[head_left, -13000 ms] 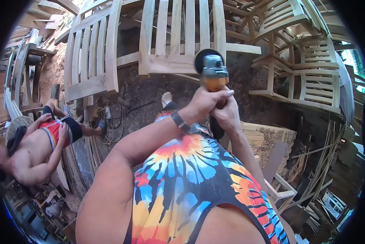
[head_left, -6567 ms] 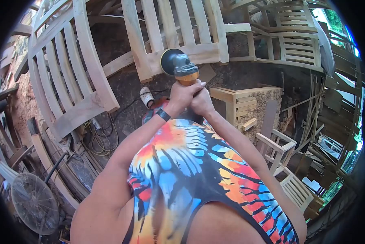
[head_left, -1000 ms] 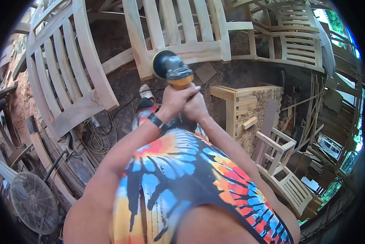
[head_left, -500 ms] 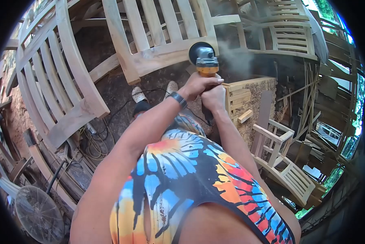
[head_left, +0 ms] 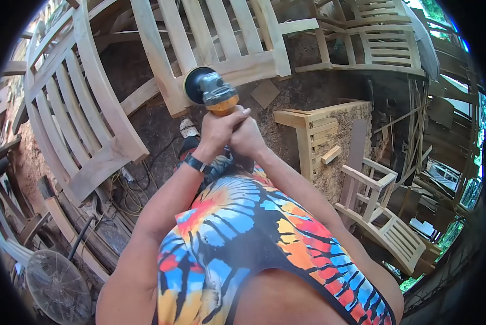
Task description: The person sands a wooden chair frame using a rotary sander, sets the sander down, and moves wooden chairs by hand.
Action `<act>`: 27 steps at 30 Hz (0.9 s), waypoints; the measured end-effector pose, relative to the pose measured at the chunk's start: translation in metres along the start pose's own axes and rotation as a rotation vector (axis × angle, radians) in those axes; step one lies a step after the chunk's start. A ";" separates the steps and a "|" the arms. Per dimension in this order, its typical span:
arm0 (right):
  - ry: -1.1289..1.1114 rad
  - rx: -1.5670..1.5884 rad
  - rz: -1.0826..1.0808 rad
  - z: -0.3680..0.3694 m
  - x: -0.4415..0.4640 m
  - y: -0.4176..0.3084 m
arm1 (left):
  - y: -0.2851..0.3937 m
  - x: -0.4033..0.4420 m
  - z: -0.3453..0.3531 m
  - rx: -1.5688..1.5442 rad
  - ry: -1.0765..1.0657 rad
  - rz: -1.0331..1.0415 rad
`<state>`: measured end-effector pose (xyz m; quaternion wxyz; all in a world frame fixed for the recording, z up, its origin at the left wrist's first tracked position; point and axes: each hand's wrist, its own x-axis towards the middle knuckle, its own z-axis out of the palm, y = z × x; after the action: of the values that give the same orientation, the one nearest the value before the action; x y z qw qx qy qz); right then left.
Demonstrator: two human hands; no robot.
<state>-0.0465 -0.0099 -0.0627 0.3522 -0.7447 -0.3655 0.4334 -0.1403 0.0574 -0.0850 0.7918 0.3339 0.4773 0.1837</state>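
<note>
A yellow and grey angle grinder [head_left: 219, 96] with a round black disc is in both my hands. My left hand [head_left: 217, 130], with a dark watch on its wrist, is closed round the grinder just behind its head. Beside it my right hand [head_left: 246, 140] is closed on the grinder's body, most of which is hidden by the hands and forearms. The disc is at the lower left corner of a slatted wooden frame [head_left: 248, 67], over its bottom rail; whether it touches the wood I cannot tell.
Another slatted frame [head_left: 99, 168] leans at the left. A wooden block stack [head_left: 321, 135] and a small chair frame [head_left: 370, 187] stand at the right. Slatted chairs [head_left: 389, 49] are at the upper right. A fan [head_left: 58, 287] is at the lower left, near cables [head_left: 126, 197] on the ground.
Both hands and the grinder have moved left along the bottom rail, from its right end to its left corner. The dust cloud seen at the right has thinned.
</note>
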 end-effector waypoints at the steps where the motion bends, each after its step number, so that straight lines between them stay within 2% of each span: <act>1: 0.046 -0.044 0.012 -0.006 0.001 0.006 | -0.003 0.009 0.005 -0.024 -0.092 0.001; 5: 0.276 -0.225 0.026 -0.043 0.011 0.028 | -0.013 0.053 0.047 -0.165 -0.458 0.007; 7: 0.384 -0.200 -0.029 -0.060 0.018 0.031 | -0.004 0.063 0.070 -0.164 -0.510 0.033; 9: 0.376 -0.288 0.024 -0.066 0.018 0.025 | 0.000 0.069 0.079 -0.188 -0.572 0.035; 11: 0.348 -0.282 0.012 -0.060 0.018 0.020 | -0.001 0.060 0.068 -0.189 -0.508 0.029; 13: 0.216 -0.212 -0.015 -0.040 0.015 0.015 | -0.009 0.049 0.040 -0.176 -0.440 0.033; 15: 0.056 -0.199 0.128 -0.020 0.005 0.004 | -0.005 0.021 0.017 -0.063 -0.188 0.013; 17: -0.008 0.005 -0.001 -0.002 -0.003 -0.001 | 0.000 -0.003 0.002 0.012 -0.010 0.003; 18: -0.044 0.021 -0.101 0.004 -0.002 -0.003 | 0.002 -0.006 -0.003 0.005 0.014 0.004; 20: -0.070 -0.003 -0.075 0.004 0.001 -0.004 | 0.005 -0.009 -0.010 -0.009 0.058 0.007; 22: -0.058 -0.050 0.010 0.001 0.006 -0.002 | 0.005 -0.002 -0.003 -0.020 0.010 0.013; 25: 0.131 -0.030 -0.079 -0.013 0.009 0.010 | 0.010 0.015 0.019 0.004 -0.106 0.009; 27: 0.147 -0.078 0.003 -0.024 0.017 0.002 | 0.001 0.039 0.025 -0.024 -0.205 0.017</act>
<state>-0.0185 -0.0011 -0.0625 0.3483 -0.7883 -0.3538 0.3635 -0.1000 0.0733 -0.1010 0.8389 0.3454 0.3887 0.1607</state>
